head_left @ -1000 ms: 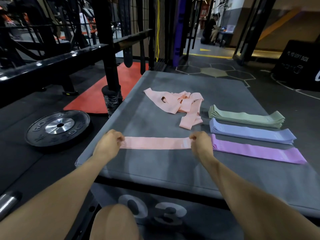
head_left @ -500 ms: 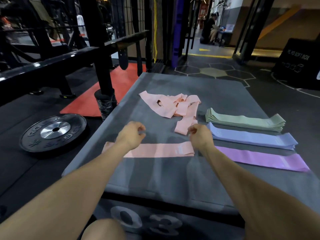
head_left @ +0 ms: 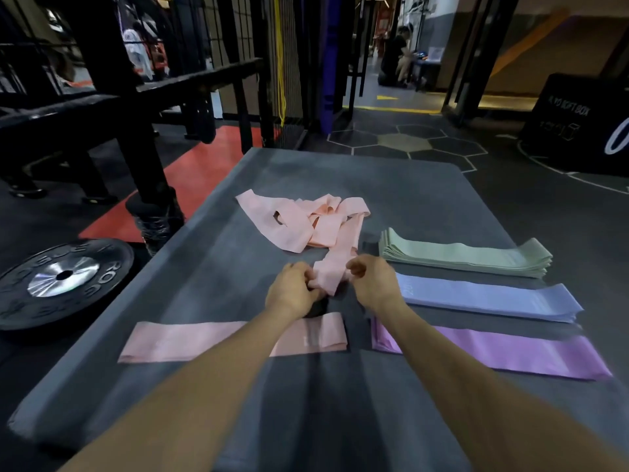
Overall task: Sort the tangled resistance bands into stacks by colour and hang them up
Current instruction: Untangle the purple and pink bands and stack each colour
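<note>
A tangle of pink bands point(head_left: 306, 223) lies mid-way along the grey padded box point(head_left: 408, 185). One pink band point(head_left: 335, 264) trails from it toward me. My left hand point(head_left: 292, 291) pinches its near end, and my right hand point(head_left: 372, 281) grips its right edge with curled fingers. A single pink band point(head_left: 190, 340) lies flat near the front, partly under my left forearm. To the right sit flat stacks of green point(head_left: 466, 255), blue point(head_left: 490, 299) and purple bands point(head_left: 503, 352).
A black weight plate point(head_left: 61, 277) lies on the floor at left, beside a black rack post point(head_left: 143, 158) and a red mat point(head_left: 200, 172). A black soft box point(head_left: 575, 124) stands at the far right. A person sits far back in the doorway.
Both hands let go of the flat pink band near the front and moved forward. They now hold the near end of a band trailing from the pink tangle.
</note>
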A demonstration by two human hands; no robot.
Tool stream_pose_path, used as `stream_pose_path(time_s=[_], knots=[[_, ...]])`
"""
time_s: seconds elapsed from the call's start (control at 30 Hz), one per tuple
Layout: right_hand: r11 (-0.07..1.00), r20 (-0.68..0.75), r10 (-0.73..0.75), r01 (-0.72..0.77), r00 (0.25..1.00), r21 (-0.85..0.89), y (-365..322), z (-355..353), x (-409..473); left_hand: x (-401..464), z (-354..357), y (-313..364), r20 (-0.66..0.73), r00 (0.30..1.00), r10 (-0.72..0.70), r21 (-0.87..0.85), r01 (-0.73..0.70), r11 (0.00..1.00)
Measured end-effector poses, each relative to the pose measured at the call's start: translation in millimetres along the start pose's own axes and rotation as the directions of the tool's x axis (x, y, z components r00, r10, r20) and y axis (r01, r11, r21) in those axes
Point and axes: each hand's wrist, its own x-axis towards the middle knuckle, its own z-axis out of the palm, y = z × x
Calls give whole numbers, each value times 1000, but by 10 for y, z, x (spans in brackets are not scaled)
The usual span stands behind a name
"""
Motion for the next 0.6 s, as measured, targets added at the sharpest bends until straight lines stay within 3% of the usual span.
stream_pose_path(time_s=[0.1, 0.27, 0.43, 0.6], knots=[[1000, 18, 7, -7, 1000, 22, -16, -25, -9, 10, -22, 19, -17, 1000, 17, -41, -18, 999], [999, 20, -1, 0, 1000, 47, -129, -113, -13, 52, -276, 171, -102, 991, 84, -328, -114, 938], [995, -47, -49, 53, 998, 90, -390, -335, -30, 107, -834, 563, -257, 948, 189, -411, -284, 866], [973, -134, -66, 94, 989, 210, -772, -615, -12, 68, -1397, 989, -305, 914, 268, -467, -389, 794]])
